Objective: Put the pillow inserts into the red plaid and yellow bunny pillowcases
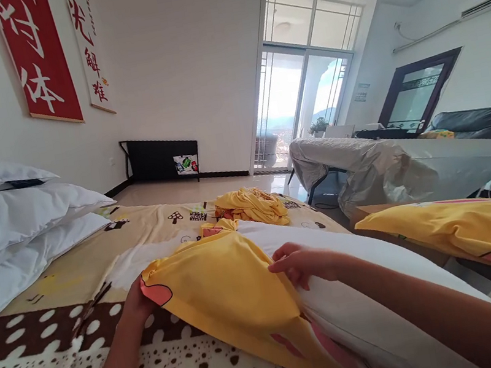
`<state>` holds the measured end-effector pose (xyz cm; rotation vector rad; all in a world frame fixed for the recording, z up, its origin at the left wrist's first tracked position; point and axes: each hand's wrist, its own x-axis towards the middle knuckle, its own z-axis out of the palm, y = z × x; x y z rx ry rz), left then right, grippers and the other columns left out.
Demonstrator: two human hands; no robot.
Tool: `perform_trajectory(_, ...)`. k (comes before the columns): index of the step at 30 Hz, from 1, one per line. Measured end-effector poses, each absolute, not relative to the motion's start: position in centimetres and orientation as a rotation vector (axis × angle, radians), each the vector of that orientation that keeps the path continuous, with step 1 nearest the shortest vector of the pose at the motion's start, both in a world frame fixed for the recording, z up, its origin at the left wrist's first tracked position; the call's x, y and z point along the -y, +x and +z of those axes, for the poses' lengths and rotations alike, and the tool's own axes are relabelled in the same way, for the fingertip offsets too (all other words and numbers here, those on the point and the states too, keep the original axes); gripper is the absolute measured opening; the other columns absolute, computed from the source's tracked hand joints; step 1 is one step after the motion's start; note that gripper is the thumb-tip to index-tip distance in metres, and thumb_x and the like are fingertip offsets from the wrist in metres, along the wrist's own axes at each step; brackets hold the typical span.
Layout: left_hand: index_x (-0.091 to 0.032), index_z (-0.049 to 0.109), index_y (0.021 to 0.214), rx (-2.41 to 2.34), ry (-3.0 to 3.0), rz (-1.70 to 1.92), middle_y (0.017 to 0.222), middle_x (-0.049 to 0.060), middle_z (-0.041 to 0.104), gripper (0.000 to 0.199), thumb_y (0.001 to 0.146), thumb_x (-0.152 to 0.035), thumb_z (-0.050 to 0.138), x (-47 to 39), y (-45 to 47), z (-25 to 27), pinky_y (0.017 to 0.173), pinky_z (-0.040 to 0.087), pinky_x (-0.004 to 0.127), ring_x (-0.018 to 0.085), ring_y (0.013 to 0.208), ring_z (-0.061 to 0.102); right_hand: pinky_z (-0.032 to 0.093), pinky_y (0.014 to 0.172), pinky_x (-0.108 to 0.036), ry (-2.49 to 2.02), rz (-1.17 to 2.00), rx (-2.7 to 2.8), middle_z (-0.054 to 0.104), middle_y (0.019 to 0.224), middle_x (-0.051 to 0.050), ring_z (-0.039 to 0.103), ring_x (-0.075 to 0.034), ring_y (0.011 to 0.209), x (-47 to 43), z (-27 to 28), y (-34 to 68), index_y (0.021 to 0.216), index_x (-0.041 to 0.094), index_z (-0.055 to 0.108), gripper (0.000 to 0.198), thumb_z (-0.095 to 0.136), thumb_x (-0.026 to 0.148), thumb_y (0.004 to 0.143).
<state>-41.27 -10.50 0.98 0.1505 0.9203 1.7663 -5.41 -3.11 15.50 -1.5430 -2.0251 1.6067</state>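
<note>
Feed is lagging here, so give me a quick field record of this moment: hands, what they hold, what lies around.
setting: bed with brown-and-cream spotted blanket, bedroom
left hand: at the edge of the yellow pillowcase, fingers hidden under the cloth
right hand: pinching the pillowcase edge over the white pillow
pillow state: partly inside the pillowcase
behind: crumpled yellow cloth on the bed
left side: stacked white pillows
right side: another yellow-cased pillow

Patterned bed (pixel 56 282) bearing stacked white pillows (pixel 10 227), crumpled yellow cloth (pixel 253 204), half-cased pillow (pixel 362 302).
</note>
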Motion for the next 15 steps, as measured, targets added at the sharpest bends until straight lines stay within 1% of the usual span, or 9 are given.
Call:
perform_trajectory(3,-0.011,0.064,0.082,-0.954,0.169,1.739,0.069,0.009,0.069,0.018,0.076,-0.012,0.047,10.8,-41.5,0.7,0.055,0.056,0.033,0.022,0.06,0.066,0.027,0.031,-0.015,-1.404,1.429,2.331,0.053,0.056,0.006,0.044,-0.005,0.043,2.8,14.9,-8.8,0.072,0.019,0.053,0.04,0.079,0.045,0.056)
perform_trajectory(6,-0.012,0.063,0.077,-0.99,0.171,1.739,0.066,0.008,0.069,0.017,0.074,-0.009,0.047,10.8,-41.7,0.1,0.053,0.055,0.03,0.02,0.056,0.065,0.025,0.031,-0.016,-1.323,1.331,2.597,0.054,0.052,0.005,0.045,-0.006,0.042,1.5,14.3,-10.7,0.061,0.018,0.055,0.037,0.084,0.033,0.044)
perform_trajectory(7,-0.013,0.063,0.076,-0.999,0.172,1.743,0.065,0.008,0.069,0.017,0.074,-0.008,0.047,10.8,-41.7,-0.1,0.053,0.055,0.03,0.02,0.056,0.065,0.026,0.031,-0.016,-1.304,1.33,2.635,0.054,0.051,0.005,0.046,-0.006,0.042,0.8,14.3,-10.8,0.059,0.018,0.055,0.034,0.084,0.03,0.044)
perform_trajectory(9,-0.013,0.063,0.077,-0.998,0.185,1.765,0.067,0.008,0.07,0.017,0.074,-0.008,0.047,10.7,-41.5,-0.4,0.056,0.056,0.028,0.019,0.059,0.065,0.029,0.032,-0.016,-1.233,1.391,2.577,0.057,0.052,0.004,0.048,-0.007,0.043,-0.5,14.3,-10.1,0.058,0.018,0.057,0.029,0.081,0.031,0.049)
perform_trajectory(11,-0.013,0.064,0.081,-0.971,0.212,1.819,0.074,0.007,0.071,0.019,0.074,-0.008,0.047,10.5,-41.2,-0.5,0.061,0.056,0.027,0.018,0.066,0.067,0.041,0.041,-0.017,-1.114,1.543,2.308,0.063,0.062,0.002,0.056,-0.01,0.052,-1.6,14.4,-8.9,0.065,0.016,0.062,0.026,0.078,0.035,0.057)
perform_trajectory(13,-0.014,0.065,0.087,-0.93,0.238,1.887,0.083,0.006,0.072,0.022,0.075,-0.008,0.048,10.2,-40.9,-0.4,0.067,0.057,0.026,0.017,0.073,0.068,0.052,0.059,-0.021,-1.007,1.697,1.97,0.068,0.074,-0.001,0.063,-0.013,0.067,-2.0,14.3,-7.9,0.075,0.016,0.064,0.029,0.077,0.037,0.061)
perform_trajectory(15,-0.015,0.065,0.089,-0.903,0.248,1.935,0.086,0.005,0.072,0.023,0.075,-0.009,0.048,10.1,-40.7,-0.2,0.067,0.057,0.026,0.017,0.075,0.067,0.054,0.073,-0.025,-0.939,1.795,1.729,0.07,0.081,-0.004,0.066,-0.015,0.077,-1.6,13.8,-7.5,0.084,0.016,0.063,0.031,0.075,0.038,0.064)
